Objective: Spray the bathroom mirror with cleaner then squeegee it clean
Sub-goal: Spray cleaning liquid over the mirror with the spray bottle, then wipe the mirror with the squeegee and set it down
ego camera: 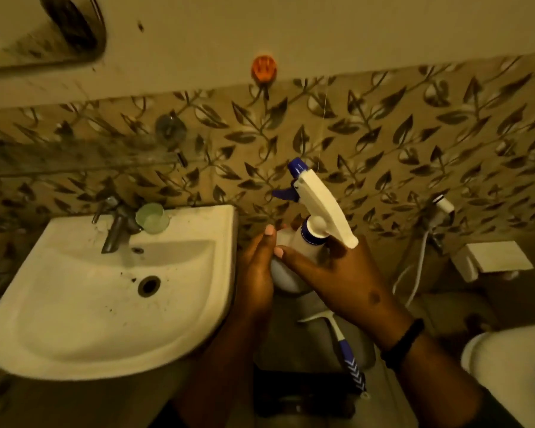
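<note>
Both hands hold a white spray bottle (314, 217) with a blue nozzle and trigger, to the right of the sink. My left hand (258, 273) cups the bottle's body from the left. My right hand (340, 273) wraps the neck below the trigger head. The nozzle points up and left, toward the wall. A squeegee (343, 344) with a white blade and blue patterned handle lies below my hands on a low surface. The mirror (40, 29) shows only as a corner at the top left.
A white sink (105, 304) with a metal tap (115, 227) and a green cup (151, 217) fills the left. A glass shelf (81, 152) juts out above it. An orange hook (263, 67) sits on the wall. A hand-held sprayer and hose (439, 211) hang at right beside a toilet (507, 366).
</note>
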`<action>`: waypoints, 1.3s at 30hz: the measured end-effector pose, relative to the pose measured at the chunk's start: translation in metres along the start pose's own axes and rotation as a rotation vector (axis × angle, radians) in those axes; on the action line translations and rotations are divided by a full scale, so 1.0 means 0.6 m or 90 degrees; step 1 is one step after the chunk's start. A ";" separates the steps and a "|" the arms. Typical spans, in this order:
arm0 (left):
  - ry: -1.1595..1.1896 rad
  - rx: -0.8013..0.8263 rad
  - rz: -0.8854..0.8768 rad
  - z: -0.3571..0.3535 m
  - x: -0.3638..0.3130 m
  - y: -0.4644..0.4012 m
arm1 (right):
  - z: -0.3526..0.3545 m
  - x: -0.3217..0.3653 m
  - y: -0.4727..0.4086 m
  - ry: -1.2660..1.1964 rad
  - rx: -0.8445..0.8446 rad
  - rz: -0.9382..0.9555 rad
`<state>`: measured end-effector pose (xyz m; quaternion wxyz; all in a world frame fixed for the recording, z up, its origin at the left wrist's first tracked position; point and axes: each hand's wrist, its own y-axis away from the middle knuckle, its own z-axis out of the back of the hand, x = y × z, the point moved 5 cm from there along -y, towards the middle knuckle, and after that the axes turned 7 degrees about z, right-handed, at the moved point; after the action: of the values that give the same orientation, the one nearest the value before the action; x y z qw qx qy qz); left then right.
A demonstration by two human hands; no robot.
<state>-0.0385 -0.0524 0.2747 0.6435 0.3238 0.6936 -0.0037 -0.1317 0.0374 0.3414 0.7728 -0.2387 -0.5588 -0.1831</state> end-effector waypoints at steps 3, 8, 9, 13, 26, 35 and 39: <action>-0.052 0.006 0.057 0.017 0.075 -0.033 | -0.020 -0.095 0.022 -0.028 0.005 -0.018; -0.025 -0.040 0.129 0.053 0.224 -0.091 | -0.069 -0.253 0.057 0.065 0.031 0.039; -0.020 -0.056 0.154 0.059 0.261 -0.104 | -0.082 -0.290 0.062 0.078 0.046 0.026; 0.021 -0.095 0.254 0.084 0.385 -0.148 | -0.138 -0.442 0.083 0.122 0.103 -0.065; 0.103 -0.207 0.376 0.136 0.557 -0.235 | -0.249 -0.695 0.090 0.192 0.221 -0.170; 0.089 -0.209 0.378 0.136 0.557 -0.243 | -0.252 -0.702 0.085 0.237 0.248 -0.170; -0.041 -0.297 0.276 0.156 0.537 -0.221 | -0.222 -0.696 0.080 0.307 0.295 -0.197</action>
<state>-0.0031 -0.0536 -0.0842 0.7079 0.3076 0.5698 0.2821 -0.1307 0.0069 -0.0986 0.8791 0.0798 -0.4165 -0.2174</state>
